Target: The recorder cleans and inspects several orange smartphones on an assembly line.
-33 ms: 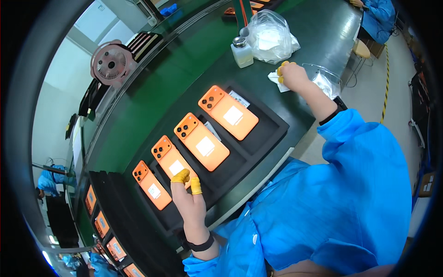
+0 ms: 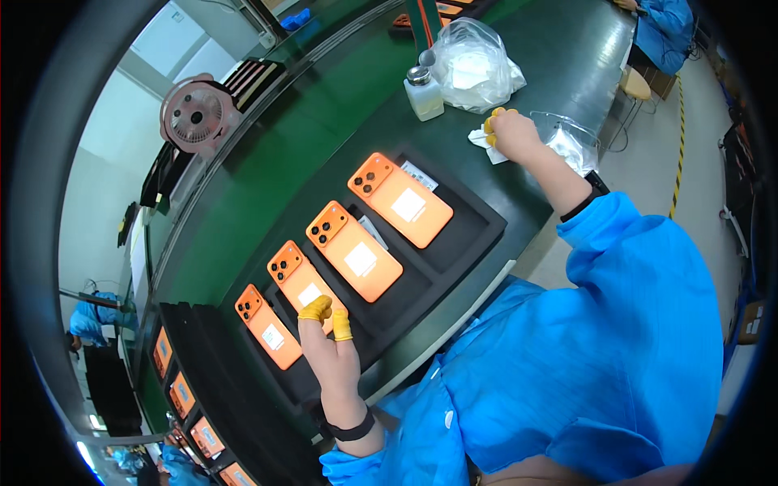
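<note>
Four-sided orange phones (image 2: pixel 354 251), several of them, lie back up in a black foam tray (image 2: pixel 454 267), each with a white label. My left hand (image 2: pixel 331 356), in yellow finger cots, grips the lower end of the second phone from the left (image 2: pixel 296 271) between thumb and finger. Farther right, my right hand (image 2: pixel 515 135) is closed on a crumpled white wipe (image 2: pixel 480 139) just above the green table. Yellow cots cover its fingertips too. Its palm side is hidden.
A pump bottle (image 2: pixel 424 97) stands beside a clear plastic bag (image 2: pixel 478 73) of white material. Another clear bag (image 2: pixel 574 146) lies by my right wrist. At left, a stacked black tray (image 2: pixel 219 373) borders more orange phones (image 2: pixel 182 394). A fan (image 2: pixel 196 117) stands beyond the green belt.
</note>
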Action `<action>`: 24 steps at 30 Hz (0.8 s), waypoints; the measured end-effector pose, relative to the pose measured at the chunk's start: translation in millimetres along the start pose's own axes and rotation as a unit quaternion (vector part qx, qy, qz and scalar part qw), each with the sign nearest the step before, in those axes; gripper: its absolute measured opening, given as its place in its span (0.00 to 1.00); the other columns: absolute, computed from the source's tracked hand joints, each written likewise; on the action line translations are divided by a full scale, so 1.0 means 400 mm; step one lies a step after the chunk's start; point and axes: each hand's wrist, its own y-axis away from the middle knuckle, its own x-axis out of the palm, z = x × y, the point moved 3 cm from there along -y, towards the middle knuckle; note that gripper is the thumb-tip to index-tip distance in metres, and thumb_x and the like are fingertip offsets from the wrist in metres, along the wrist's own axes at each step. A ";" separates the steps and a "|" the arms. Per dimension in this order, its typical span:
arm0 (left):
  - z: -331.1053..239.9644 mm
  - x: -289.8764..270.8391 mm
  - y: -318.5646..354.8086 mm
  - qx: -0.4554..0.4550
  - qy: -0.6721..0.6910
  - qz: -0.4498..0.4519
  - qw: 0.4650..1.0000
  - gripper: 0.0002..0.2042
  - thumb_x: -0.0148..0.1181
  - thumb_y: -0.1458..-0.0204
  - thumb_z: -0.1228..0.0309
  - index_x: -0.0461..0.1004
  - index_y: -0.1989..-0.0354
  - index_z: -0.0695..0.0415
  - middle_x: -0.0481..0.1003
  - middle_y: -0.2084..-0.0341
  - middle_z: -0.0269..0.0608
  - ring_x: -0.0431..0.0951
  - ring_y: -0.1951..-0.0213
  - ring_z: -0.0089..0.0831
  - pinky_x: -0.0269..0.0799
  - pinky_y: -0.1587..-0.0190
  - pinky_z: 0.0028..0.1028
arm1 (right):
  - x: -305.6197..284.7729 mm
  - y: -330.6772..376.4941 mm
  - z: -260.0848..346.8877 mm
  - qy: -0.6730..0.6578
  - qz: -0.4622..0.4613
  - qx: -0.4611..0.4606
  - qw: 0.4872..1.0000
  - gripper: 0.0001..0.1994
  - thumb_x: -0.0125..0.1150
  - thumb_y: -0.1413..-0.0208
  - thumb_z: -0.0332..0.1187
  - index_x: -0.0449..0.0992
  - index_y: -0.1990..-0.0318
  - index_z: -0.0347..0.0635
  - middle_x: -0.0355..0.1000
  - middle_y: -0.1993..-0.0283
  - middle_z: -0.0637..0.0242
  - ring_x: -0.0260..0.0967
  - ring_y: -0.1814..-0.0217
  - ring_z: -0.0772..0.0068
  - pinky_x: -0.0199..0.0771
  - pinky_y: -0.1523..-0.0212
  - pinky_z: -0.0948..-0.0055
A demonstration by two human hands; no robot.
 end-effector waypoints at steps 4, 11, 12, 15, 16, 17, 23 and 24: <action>-0.038 0.016 -0.048 0.018 0.045 0.028 0.998 0.10 0.53 0.51 0.72 0.67 0.63 0.65 0.68 0.69 0.46 0.70 0.65 0.37 0.65 0.62 0.28 | -0.018 -0.022 -0.026 -0.074 -0.109 -0.005 0.991 0.06 0.57 0.58 0.34 0.75 0.72 0.43 0.68 0.67 0.61 0.69 0.63 0.61 0.71 0.65 0.66; -0.065 0.124 -0.095 0.048 0.026 0.083 0.995 0.10 0.54 0.52 0.73 0.67 0.63 0.66 0.69 0.68 0.48 0.71 0.64 0.38 0.66 0.62 0.28 | -0.053 -0.046 -0.037 -0.245 -0.082 0.003 0.966 0.08 0.58 0.57 0.34 0.75 0.68 0.42 0.70 0.67 0.58 0.69 0.63 0.59 0.69 0.62 0.64; -0.064 0.135 -0.098 0.057 0.024 0.090 0.994 0.10 0.53 0.51 0.74 0.67 0.63 0.67 0.69 0.68 0.48 0.71 0.64 0.38 0.66 0.62 0.29 | -0.058 -0.047 -0.034 -0.316 -0.064 0.008 0.946 0.09 0.57 0.57 0.33 0.75 0.67 0.41 0.71 0.67 0.58 0.69 0.62 0.58 0.69 0.61 0.64; -0.061 0.170 -0.110 0.047 0.048 0.106 0.992 0.09 0.53 0.52 0.74 0.67 0.63 0.66 0.69 0.68 0.48 0.71 0.65 0.38 0.67 0.62 0.29 | -0.048 -0.035 -0.011 -0.278 0.002 -0.004 0.961 0.17 0.58 0.57 0.26 0.70 0.56 0.40 0.68 0.62 0.57 0.68 0.59 0.61 0.67 0.58 0.67; -0.062 0.179 -0.114 0.034 0.051 0.117 0.991 0.09 0.53 0.52 0.74 0.67 0.63 0.66 0.69 0.69 0.49 0.71 0.65 0.39 0.67 0.63 0.29 | -0.039 -0.032 -0.001 -0.244 0.017 -0.031 0.969 0.19 0.58 0.57 0.26 0.68 0.53 0.41 0.67 0.61 0.56 0.67 0.59 0.60 0.67 0.58 0.67; -0.067 0.186 -0.115 0.015 0.064 0.120 0.991 0.09 0.52 0.52 0.75 0.67 0.63 0.66 0.69 0.69 0.49 0.71 0.65 0.39 0.67 0.63 0.29 | -0.023 -0.042 -0.003 -0.196 0.028 -0.014 0.980 0.22 0.57 0.57 0.24 0.65 0.50 0.42 0.65 0.58 0.55 0.66 0.57 0.57 0.68 0.58 0.66; -0.045 0.181 -0.104 0.022 0.031 0.103 0.994 0.09 0.52 0.52 0.75 0.67 0.64 0.66 0.69 0.68 0.49 0.71 0.64 0.39 0.67 0.61 0.29 | -0.034 -0.007 -0.007 -0.166 0.030 0.016 0.986 0.16 0.59 0.58 0.31 0.70 0.57 0.41 0.65 0.57 0.55 0.66 0.57 0.58 0.69 0.60 0.66; -0.045 0.181 -0.106 0.021 0.031 0.105 0.994 0.09 0.52 0.52 0.75 0.67 0.64 0.66 0.69 0.68 0.49 0.71 0.64 0.39 0.67 0.61 0.29 | -0.025 0.001 -0.008 -0.166 0.031 0.017 0.986 0.16 0.59 0.58 0.31 0.70 0.57 0.41 0.65 0.57 0.55 0.66 0.57 0.58 0.69 0.60 0.66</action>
